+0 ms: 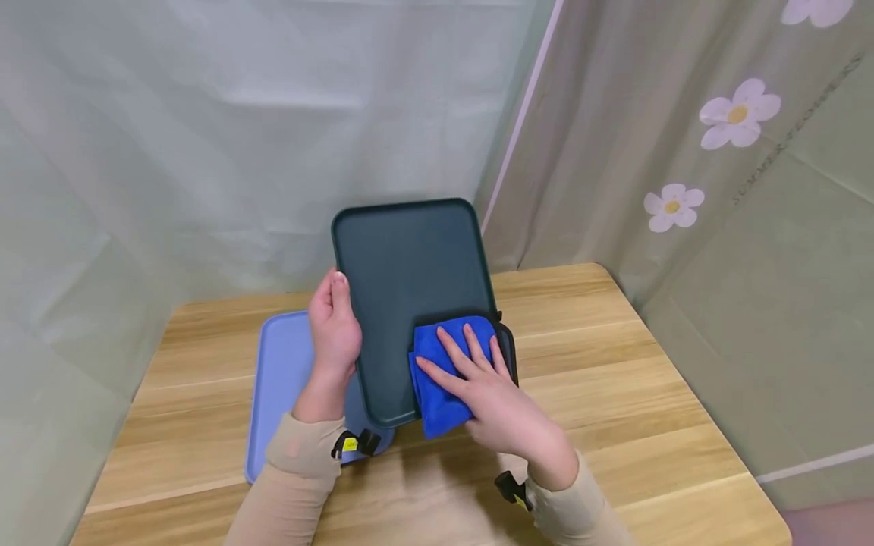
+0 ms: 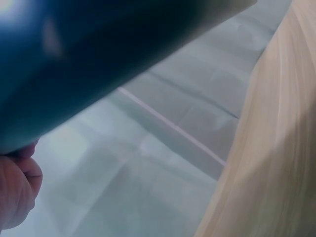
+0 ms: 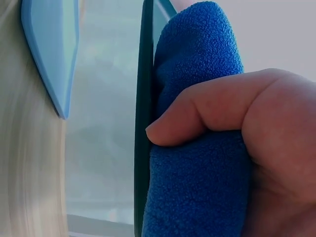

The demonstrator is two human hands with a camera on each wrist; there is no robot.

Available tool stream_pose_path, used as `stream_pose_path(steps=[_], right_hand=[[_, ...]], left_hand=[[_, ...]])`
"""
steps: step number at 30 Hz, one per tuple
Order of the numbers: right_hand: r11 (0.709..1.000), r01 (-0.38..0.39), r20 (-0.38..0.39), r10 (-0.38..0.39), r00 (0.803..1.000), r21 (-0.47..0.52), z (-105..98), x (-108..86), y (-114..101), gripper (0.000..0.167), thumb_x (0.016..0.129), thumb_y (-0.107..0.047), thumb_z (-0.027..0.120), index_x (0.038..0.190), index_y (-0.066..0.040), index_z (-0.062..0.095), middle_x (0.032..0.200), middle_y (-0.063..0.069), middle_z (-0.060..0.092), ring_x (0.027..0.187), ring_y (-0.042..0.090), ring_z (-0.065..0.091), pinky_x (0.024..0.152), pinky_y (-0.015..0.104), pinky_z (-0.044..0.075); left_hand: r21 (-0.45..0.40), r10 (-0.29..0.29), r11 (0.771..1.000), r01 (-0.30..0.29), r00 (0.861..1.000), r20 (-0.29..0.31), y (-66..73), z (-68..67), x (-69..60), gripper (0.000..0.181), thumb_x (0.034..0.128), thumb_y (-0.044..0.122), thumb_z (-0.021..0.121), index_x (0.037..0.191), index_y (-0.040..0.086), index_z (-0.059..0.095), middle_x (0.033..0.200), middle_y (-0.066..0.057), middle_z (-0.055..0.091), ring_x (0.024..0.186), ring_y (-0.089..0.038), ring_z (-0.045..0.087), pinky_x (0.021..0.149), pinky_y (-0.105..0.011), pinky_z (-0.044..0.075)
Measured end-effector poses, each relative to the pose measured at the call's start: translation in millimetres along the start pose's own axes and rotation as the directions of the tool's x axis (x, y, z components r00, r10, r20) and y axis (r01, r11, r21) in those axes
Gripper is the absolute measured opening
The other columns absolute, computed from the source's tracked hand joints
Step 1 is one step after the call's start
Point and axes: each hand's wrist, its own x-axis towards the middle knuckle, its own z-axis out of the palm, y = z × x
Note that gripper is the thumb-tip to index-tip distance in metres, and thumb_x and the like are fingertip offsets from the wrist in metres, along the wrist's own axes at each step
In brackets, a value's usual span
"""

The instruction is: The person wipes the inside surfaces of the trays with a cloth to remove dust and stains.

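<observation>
A dark green rectangular tray (image 1: 410, 265) is held up, tilted, above the table. My left hand (image 1: 334, 326) grips its left rim, thumb on the near side; in the left wrist view, part of that hand (image 2: 17, 190) shows at the tray's edge. A folded blue cloth (image 1: 437, 402) lies against the tray's lower right corner. My right hand (image 1: 501, 406) presses it there with spread fingers. In the right wrist view, the thumb bends over the fuzzy cloth (image 3: 197, 182), its tip beside the tray's rim (image 3: 142, 148).
A light blue tray (image 1: 280, 364) lies at the left of the wooden table (image 1: 580, 394), partly behind my left arm. A black rounded edge (image 1: 507, 349) shows behind the green tray's right side; its kind is hidden. Pale curtains (image 1: 307, 114) hang behind the table.
</observation>
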Motion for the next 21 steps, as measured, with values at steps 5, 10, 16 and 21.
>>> stream_pose_path(steps=[5,10,16,21], right_hand=[[0.999,0.032,-0.004,-0.032,0.999,-0.004,6,0.0,-8,0.124,0.078,0.011,0.074,0.170,-0.046,0.014,0.178,-0.005,-0.014,0.160,0.034,-0.022,0.123,0.071,-0.006],[0.998,0.066,0.022,-0.066,0.998,-0.013,9,3.3,-15,0.123,0.079,0.012,0.073,0.170,-0.046,0.013,0.178,-0.003,-0.014,0.159,0.035,-0.022,0.122,0.073,-0.004],[0.995,0.090,0.041,-0.088,0.995,-0.045,11,6.5,-21,0.123,0.078,0.012,0.073,0.170,-0.044,0.013,0.178,-0.003,-0.015,0.159,0.036,-0.021,0.122,0.074,-0.001],[0.990,0.114,0.045,-0.111,0.993,-0.078,14,8.1,-25,0.122,0.078,0.007,0.077,0.170,-0.044,0.014,0.178,-0.004,-0.015,0.160,0.037,-0.019,0.122,0.075,0.002]], left_hand=[[0.016,-0.011,1.000,0.011,1.000,-0.022,-0.9,2.8,-4.2,0.045,0.1170,0.020,0.045,0.151,-0.008,0.053,0.152,-0.018,0.056,0.139,-0.020,0.050,0.118,-0.033,0.039],[-0.007,0.003,1.000,-0.003,1.000,-0.025,-1.5,6.6,-3.6,0.042,0.1171,0.021,0.045,0.143,-0.008,0.060,0.134,-0.017,0.064,0.120,-0.021,0.059,0.105,-0.032,0.046],[-0.004,-0.005,1.000,0.004,0.999,-0.037,-4.8,7.9,-4.0,0.042,0.1171,0.020,0.044,0.146,-0.008,0.058,0.140,-0.018,0.063,0.127,-0.020,0.057,0.112,-0.034,0.044],[-0.021,0.000,1.000,-0.001,0.999,-0.045,-6.3,9.9,-5.1,0.040,0.1169,0.019,0.045,0.141,-0.009,0.061,0.133,-0.017,0.065,0.122,-0.020,0.059,0.110,-0.034,0.046]])
